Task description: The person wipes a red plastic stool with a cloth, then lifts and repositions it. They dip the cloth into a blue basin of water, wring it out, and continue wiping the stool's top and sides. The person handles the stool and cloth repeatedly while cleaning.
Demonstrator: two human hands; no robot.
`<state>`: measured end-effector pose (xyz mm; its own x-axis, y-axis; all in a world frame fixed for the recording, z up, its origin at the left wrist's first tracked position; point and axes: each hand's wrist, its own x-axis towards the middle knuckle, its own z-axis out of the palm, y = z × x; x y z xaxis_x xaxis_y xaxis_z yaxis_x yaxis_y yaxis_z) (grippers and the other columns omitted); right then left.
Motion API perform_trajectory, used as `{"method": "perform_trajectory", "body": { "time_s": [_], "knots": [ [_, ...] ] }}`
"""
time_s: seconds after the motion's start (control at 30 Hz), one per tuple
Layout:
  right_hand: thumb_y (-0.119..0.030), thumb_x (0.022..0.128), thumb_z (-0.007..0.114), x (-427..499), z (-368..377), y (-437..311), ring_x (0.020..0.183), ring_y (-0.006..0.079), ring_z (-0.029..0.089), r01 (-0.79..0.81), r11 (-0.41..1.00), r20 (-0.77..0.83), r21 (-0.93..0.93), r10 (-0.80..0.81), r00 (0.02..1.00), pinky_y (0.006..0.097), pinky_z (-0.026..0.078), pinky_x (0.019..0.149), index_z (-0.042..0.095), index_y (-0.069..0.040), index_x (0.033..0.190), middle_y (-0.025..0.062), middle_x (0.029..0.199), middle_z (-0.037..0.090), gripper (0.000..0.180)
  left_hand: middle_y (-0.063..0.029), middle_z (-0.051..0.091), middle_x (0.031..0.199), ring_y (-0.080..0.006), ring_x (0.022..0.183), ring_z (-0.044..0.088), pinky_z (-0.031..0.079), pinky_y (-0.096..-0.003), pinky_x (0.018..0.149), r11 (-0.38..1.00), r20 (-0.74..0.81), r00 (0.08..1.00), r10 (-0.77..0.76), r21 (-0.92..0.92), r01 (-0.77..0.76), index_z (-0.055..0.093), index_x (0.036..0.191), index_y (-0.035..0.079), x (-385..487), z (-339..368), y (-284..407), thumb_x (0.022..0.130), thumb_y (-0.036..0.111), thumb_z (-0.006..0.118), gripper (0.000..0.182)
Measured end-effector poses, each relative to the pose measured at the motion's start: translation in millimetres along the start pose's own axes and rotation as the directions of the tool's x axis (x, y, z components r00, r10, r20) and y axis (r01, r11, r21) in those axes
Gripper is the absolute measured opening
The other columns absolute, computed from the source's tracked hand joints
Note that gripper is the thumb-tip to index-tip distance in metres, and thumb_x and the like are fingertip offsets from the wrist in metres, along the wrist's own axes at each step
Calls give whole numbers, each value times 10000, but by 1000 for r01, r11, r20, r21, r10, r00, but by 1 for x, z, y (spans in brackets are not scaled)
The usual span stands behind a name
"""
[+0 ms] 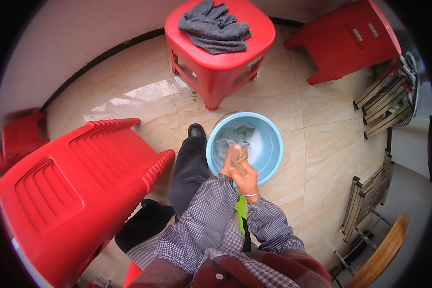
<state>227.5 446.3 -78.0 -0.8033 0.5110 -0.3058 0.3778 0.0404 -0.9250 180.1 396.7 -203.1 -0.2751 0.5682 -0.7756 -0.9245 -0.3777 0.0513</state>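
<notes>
Both my hands are together over a light blue plastic bucket (273, 151) on the tiled floor. Between them is a wet, brownish cloth item (240, 158), perhaps a sock; the fingers partly cover it. My left hand (230, 160) presses along its left side. Lower down, my right hand (247, 178), with a metal bangle at the wrist, is closed around its near end. Foamy, cloudy water (257, 145) lies in the bucket. A dark patch shows in the water, and I cannot tell whether it is cloth.
A red plastic stool (216, 82) beyond the bucket bears a crumpled dark grey cloth (216, 30). A large red plastic chair or stool (108, 180) lies at left, another (345, 39) at far right. Folded racks (369, 194) lean along the right. My black shoe (197, 133) is beside the bucket.
</notes>
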Motion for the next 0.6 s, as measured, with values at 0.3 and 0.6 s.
{"method": "perform_trajectory", "body": {
  "time_s": [0.3, 0.6],
  "knots": [
    [-120, 858, 666, 61, 16, 72, 612, 204, 603, 208, 959, -270, -194, -255, 928, 344, 476, 569, 615, 17, 810, 124, 716, 651, 154, -75, 624, 963, -167, 870, 611, 500, -310, 694, 963, -108, 986, 128, 252, -98, 606, 1026, 30, 14, 1, -6, 978, 291, 508, 283],
    [-258, 945, 591, 104, -47, 140, 641, 357, 591, -13, 844, -190, -536, -105, 976, 439, 452, 588, 564, -9, 849, 239, 706, 577, 268, -87, 569, 1278, -192, 1139, 544, 430, -322, 952, 845, -188, 931, 313, 502, -183, 491, 1371, 52, -19, 48, 11, 978, 154, 511, 406]
  ]
}}
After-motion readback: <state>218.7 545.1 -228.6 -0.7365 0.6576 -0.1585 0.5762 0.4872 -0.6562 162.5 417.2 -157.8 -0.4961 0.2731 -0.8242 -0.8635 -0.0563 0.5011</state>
